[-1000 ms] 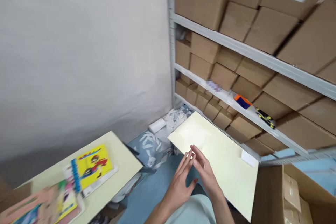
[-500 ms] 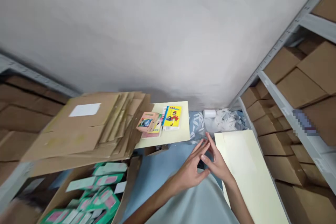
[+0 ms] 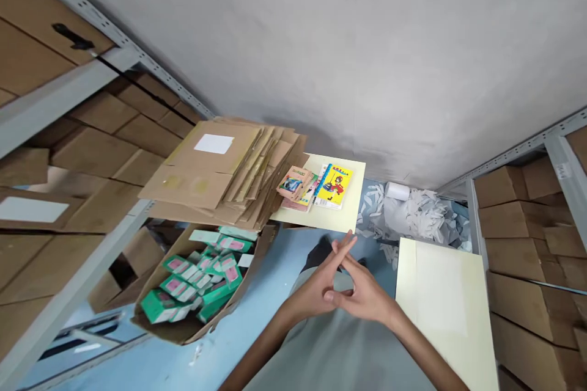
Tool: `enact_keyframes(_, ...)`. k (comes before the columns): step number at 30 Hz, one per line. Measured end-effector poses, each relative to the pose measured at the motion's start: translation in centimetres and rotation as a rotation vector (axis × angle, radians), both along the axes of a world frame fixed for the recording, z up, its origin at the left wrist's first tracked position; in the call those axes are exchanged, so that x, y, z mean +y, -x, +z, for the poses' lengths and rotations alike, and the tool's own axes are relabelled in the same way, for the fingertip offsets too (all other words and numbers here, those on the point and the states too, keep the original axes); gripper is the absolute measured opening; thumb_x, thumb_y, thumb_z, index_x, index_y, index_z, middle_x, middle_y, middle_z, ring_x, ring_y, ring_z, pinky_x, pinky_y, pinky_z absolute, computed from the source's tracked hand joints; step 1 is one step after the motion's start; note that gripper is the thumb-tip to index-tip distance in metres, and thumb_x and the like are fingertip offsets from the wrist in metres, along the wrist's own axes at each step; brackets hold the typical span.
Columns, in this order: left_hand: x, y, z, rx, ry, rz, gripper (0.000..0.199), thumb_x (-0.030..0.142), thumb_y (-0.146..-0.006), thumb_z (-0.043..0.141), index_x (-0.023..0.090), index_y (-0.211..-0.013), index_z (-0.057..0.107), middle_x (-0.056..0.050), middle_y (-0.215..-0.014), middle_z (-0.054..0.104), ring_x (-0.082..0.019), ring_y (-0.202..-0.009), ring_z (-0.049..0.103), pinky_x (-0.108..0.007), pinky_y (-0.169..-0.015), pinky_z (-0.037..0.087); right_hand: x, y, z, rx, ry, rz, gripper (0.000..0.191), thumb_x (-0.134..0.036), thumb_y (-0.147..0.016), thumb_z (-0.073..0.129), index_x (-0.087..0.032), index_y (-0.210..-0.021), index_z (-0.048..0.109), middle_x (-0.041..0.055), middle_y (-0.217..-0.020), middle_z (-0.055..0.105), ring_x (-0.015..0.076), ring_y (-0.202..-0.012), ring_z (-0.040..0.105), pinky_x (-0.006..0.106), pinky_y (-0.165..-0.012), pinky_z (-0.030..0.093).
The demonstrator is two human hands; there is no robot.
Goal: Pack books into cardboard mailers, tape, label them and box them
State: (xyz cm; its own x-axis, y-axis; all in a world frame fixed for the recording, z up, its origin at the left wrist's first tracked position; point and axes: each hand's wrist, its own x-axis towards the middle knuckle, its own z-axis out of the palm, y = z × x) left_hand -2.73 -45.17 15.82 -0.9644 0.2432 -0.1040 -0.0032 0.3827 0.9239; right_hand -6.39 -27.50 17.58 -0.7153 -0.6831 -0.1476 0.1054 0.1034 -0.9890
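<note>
My left hand [image 3: 313, 291] and my right hand [image 3: 369, 295] meet in front of my grey-clad body. Their outstretched fingers cross near the tips, and the thumbs come together below, leaving a gap between the palms. Neither hand holds anything. Beyond the fingertips, a pale yellow board [image 3: 354, 198] carries a yellow booklet [image 3: 335, 186] with a cartoon figure. Small orange-pink booklets [image 3: 293, 183] lie overlapping to its left. Closer to my right forearm is another pale board [image 3: 474, 317] with a whitish sheet [image 3: 440, 287] on it.
Flattened cardboard boxes [image 3: 215, 180] are stacked at left, above an open carton [image 3: 263, 250] of green and pink packets [image 3: 202, 275]. Shelves with brown boxes [image 3: 513, 220] stand on both sides. White paper scraps [image 3: 426, 214] and a white roll [image 3: 397, 191] lie by the wall.
The view has swung left, showing more of the left shelf and the carton of packets. My hands stay together; their fingers now cross more closely at the tips.
</note>
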Motion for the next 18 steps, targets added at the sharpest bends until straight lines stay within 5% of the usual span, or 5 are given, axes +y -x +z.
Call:
enact_keyframes(5, -3.3, 1.9, -2.3, -0.112, -0.243, -0.005, 0.095, 0.033, -0.090, 0.073, 0.028, -0.173, 0.027, -0.011, -0.177, 0.037, -0.037, -0.159, 0.043, -0.053, -0.128, 0.043, -3.8, 2.5, -1.1, -0.023, -0.105, 0.030, 0.092, -0.047, -0.087, 0.087, -0.033, -0.167, 0.044, 0.0061, -0.170, 0.049, 0.0374, -0.162, 0.039, 0.058, -0.133, 0.034)
enact_keyframes(12, -11.7, 8.5, -2.7, -0.158, -0.215, 0.010, 0.089, 0.022, -0.083, 0.071, 0.025, -0.165, 0.036, -0.012, -0.151, 0.063, -0.032, -0.135, 0.066, -0.045, -0.115, 0.055, -12.3, 9.4, -0.1, 0.009, -0.238, 0.087, 0.091, -0.050, -0.078, 0.093, -0.026, -0.157, 0.056, 0.0112, -0.157, 0.062, 0.0399, -0.149, 0.055, 0.056, -0.127, 0.042)
enact_keyframes(15, -15.3, 11.1, -2.5, -0.159, -0.154, -0.005, 0.080, 0.020, -0.081, 0.069, 0.026, -0.157, 0.045, -0.009, -0.140, 0.069, -0.027, -0.118, 0.073, -0.040, -0.103, 0.059, -15.7, 11.4, -0.3, -0.017, -0.307, 0.090, 0.097, -0.048, -0.068, 0.100, -0.024, -0.153, 0.059, 0.0126, -0.142, 0.071, 0.0403, -0.131, 0.068, 0.055, -0.114, 0.054)
enact_keyframes(18, -18.3, 13.1, -2.5, -0.184, -0.040, -0.067, 0.071, 0.021, -0.084, 0.066, 0.025, -0.152, 0.050, -0.003, -0.108, 0.076, -0.023, -0.093, 0.075, -0.034, -0.082, 0.060, -18.5, 12.3, -0.9, -0.043, -0.321, 0.088, 0.088, -0.048, -0.072, 0.098, -0.025, -0.148, 0.060, 0.0098, -0.124, 0.079, 0.0352, -0.109, 0.076, 0.050, -0.098, 0.062)
